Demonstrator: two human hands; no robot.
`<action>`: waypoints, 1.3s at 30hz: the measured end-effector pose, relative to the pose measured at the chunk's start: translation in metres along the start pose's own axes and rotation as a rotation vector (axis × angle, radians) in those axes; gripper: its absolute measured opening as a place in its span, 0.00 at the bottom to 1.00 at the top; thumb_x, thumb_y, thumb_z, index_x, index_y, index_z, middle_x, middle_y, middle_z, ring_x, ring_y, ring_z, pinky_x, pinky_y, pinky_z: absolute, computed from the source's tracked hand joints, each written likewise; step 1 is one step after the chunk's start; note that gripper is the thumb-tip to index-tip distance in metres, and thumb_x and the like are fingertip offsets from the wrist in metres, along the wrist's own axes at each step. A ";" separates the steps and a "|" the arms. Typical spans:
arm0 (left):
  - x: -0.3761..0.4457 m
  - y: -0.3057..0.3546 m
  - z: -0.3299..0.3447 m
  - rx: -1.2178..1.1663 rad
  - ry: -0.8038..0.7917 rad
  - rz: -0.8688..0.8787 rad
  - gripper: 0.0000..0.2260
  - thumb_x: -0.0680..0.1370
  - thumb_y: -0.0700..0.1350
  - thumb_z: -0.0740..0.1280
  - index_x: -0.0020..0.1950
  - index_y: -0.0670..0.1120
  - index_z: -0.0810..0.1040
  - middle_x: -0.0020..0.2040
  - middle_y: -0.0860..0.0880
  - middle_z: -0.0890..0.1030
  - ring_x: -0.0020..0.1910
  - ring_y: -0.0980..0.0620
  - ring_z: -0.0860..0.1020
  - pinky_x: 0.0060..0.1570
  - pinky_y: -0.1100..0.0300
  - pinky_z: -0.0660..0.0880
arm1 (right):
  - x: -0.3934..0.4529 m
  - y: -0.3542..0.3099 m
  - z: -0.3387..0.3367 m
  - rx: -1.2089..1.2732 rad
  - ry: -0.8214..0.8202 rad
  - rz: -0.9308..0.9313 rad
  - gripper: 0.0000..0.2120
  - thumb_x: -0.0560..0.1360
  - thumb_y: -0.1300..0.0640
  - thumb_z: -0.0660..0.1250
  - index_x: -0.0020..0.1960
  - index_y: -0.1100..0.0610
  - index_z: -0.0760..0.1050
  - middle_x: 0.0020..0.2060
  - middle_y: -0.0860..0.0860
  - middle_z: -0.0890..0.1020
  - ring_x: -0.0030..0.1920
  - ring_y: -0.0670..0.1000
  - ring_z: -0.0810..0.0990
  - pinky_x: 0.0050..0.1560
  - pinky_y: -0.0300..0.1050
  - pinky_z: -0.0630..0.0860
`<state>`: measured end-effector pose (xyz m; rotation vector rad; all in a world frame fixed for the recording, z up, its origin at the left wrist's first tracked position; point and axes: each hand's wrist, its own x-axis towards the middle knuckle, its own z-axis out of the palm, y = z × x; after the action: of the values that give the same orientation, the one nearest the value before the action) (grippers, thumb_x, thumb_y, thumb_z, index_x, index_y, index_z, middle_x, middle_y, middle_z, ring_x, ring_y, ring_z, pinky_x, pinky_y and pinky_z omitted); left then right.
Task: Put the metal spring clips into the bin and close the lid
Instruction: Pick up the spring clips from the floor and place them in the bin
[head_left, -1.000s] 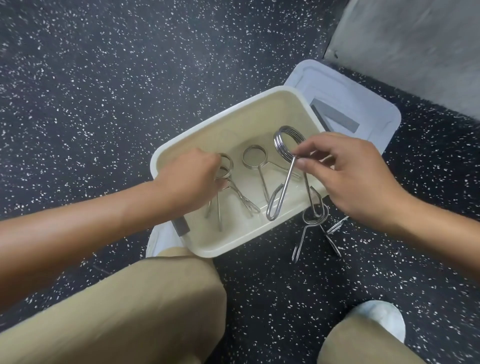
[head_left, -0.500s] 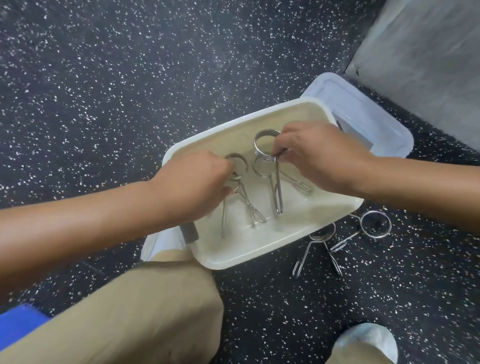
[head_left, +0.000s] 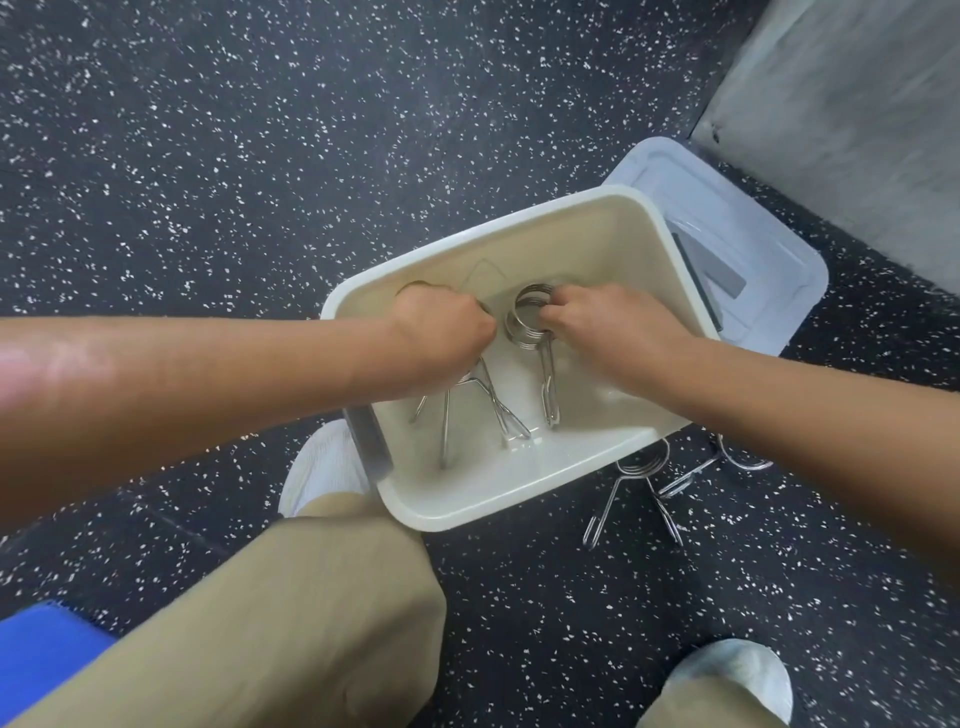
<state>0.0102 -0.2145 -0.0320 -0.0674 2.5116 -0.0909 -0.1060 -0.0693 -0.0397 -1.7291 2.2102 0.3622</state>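
Both hands had gone deeper into the bin (head_left: 524, 499) than half a second before. The right hand (head_left: 605, 327) was pinched on the coil of a spring clip (head_left: 530, 322), whose handles ran down to the bin floor toward the near wall; earlier that clip had been held higher, over other clips, and a second earlier it had been above the right rim. The left hand (head_left: 441, 332) was clenched over more clips (head_left: 478, 405) lying on the bin floor, with only their wire legs showing below the fist; whether it actually gripped one could not be told. It had shifted toward the far wall compared with the earlier frame.

Two clips were outside the bin on the floor (head_left: 208, 182), as before: one (head_left: 636, 483) touching or just beside the bin's near right corner, legs splayed toward the person, and another (head_left: 727, 460) to its right, partly hidden by the right forearm.

The lid (head_left: 737, 223) lay open behind and to the right of the bin, flat on the floor near a grey wall (head_left: 857, 104), unchanged.

The view had moved in closer and tipped down, so the bin looked larger. A tan trouser leg (head_left: 291, 613) reached the bin's near left corner, with white shoes (head_left: 324, 467) showing by it and at the lower right. A blue object (head_left: 36, 654) sat at the lower left edge.
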 end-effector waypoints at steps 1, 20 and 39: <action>0.000 0.000 0.002 0.003 0.007 -0.001 0.04 0.79 0.39 0.63 0.47 0.46 0.73 0.38 0.48 0.72 0.38 0.42 0.72 0.37 0.56 0.67 | 0.001 -0.001 -0.001 -0.009 -0.012 0.003 0.17 0.78 0.66 0.60 0.64 0.53 0.73 0.56 0.54 0.78 0.49 0.60 0.81 0.36 0.48 0.65; -0.009 -0.005 0.021 -0.103 -0.052 -0.081 0.08 0.79 0.39 0.65 0.55 0.42 0.81 0.50 0.42 0.83 0.49 0.39 0.82 0.37 0.54 0.69 | 0.008 0.001 0.006 0.115 0.009 0.038 0.22 0.76 0.67 0.61 0.67 0.52 0.73 0.57 0.53 0.77 0.49 0.60 0.80 0.34 0.48 0.68; -0.018 -0.007 0.015 -0.073 -0.031 -0.080 0.06 0.80 0.39 0.63 0.43 0.47 0.73 0.31 0.49 0.64 0.40 0.41 0.72 0.37 0.55 0.68 | -0.103 0.017 -0.052 0.450 0.205 0.138 0.09 0.80 0.55 0.62 0.57 0.52 0.78 0.52 0.46 0.82 0.47 0.52 0.82 0.46 0.53 0.78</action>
<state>0.0332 -0.2214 -0.0330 -0.1973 2.4811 -0.0310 -0.1040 0.0065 0.0488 -1.4255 2.3275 -0.2793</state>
